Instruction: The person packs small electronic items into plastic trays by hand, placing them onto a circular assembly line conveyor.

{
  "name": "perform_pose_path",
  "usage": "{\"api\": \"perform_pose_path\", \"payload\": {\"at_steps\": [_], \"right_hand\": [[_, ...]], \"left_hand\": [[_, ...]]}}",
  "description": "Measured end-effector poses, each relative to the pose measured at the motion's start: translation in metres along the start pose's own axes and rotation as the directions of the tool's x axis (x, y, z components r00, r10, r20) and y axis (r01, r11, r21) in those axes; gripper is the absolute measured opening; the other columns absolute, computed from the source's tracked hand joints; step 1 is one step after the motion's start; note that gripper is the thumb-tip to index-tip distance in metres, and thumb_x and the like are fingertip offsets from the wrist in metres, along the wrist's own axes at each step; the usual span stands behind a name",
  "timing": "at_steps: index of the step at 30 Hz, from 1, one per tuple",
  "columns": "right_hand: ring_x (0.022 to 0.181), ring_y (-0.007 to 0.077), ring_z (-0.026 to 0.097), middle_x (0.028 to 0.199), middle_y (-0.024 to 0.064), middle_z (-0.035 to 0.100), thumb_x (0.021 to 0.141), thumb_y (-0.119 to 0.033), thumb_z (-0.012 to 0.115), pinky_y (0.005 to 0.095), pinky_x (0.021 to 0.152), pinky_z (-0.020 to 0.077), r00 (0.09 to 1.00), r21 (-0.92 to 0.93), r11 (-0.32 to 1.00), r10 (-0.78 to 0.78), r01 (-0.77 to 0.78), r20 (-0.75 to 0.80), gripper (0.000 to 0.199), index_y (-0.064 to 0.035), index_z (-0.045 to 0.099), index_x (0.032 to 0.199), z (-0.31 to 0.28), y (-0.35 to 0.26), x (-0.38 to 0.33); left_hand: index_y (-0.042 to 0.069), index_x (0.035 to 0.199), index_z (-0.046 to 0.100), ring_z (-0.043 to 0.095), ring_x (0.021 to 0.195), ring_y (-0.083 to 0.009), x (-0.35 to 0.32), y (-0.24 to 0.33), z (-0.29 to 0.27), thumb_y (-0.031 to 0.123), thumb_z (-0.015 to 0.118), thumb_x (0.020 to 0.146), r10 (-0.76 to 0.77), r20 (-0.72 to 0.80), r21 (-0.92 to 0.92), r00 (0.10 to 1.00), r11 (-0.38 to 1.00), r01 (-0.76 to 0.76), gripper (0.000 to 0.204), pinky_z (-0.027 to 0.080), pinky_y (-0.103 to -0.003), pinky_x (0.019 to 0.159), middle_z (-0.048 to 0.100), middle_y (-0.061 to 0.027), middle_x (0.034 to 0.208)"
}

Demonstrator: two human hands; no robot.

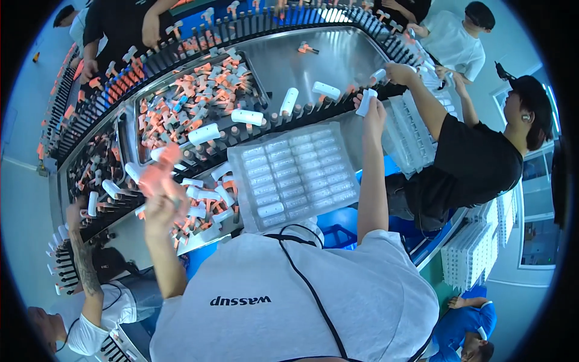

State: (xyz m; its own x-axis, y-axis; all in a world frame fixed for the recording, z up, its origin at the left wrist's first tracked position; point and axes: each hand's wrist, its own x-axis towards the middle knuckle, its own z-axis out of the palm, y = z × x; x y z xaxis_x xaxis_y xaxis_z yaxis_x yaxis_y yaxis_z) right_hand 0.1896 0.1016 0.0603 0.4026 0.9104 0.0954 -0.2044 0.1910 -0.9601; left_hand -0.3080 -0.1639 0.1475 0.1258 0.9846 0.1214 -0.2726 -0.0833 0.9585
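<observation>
My left hand is raised at the left, closed around an orange-pink part smeared by motion; its exact kind I cannot tell. On the right, my right hand grips a white, rounded oblong casing near the conveyor's edge. Between my arms lies a clear plastic tray with rows of compartments. A white casing sits in its near-left corner. Next to my left hand is a heap of loose orange parts and white casings.
A curved conveyor of black pegs carries white casings. Beyond it, a metal bin holds many orange and grey parts. A steel pan has one part in it. Co-workers stand at both sides; one at right reaches in beside stacked clear trays.
</observation>
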Motion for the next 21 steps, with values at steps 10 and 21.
{"api": "perform_pose_path", "payload": {"at_steps": [10, 21], "right_hand": [[0.092, 0.0205, 0.073, 0.105, 0.0178, 0.074, 0.111, -0.023, 0.051, 0.0312, 0.08, 0.0584, 0.991, -0.089, 0.993, -0.087, 0.078, -0.103, 0.038, 0.0123, 0.056, 0.123, 0.069, 0.047, -0.028], [0.098, 0.0463, 0.072, 0.104, 0.0277, 0.074, 0.102, -0.034, 0.06, 0.0533, 0.086, 0.0558, 0.925, -0.839, 0.392, -0.196, 0.378, 0.325, 0.044, 0.0069, 0.067, 0.116, 0.137, 0.023, -0.035]], "left_hand": [[0.007, 0.101, 0.055, 0.054, 0.072, -0.0135, -0.037, -0.079, 0.042, 0.026, 0.059, 0.107, 0.032, -0.09, -0.083, 0.995, 0.996, -0.04, 0.021, 0.045, -0.029, 0.065, 0.056, -0.0048, 0.083], [0.002, 0.115, 0.064, 0.059, 0.082, -0.0095, -0.063, -0.119, 0.055, 0.015, 0.058, 0.109, -0.334, 0.065, 0.006, 0.94, 0.943, 0.334, 0.016, 0.049, -0.026, 0.075, 0.061, -0.0009, 0.094]]}}
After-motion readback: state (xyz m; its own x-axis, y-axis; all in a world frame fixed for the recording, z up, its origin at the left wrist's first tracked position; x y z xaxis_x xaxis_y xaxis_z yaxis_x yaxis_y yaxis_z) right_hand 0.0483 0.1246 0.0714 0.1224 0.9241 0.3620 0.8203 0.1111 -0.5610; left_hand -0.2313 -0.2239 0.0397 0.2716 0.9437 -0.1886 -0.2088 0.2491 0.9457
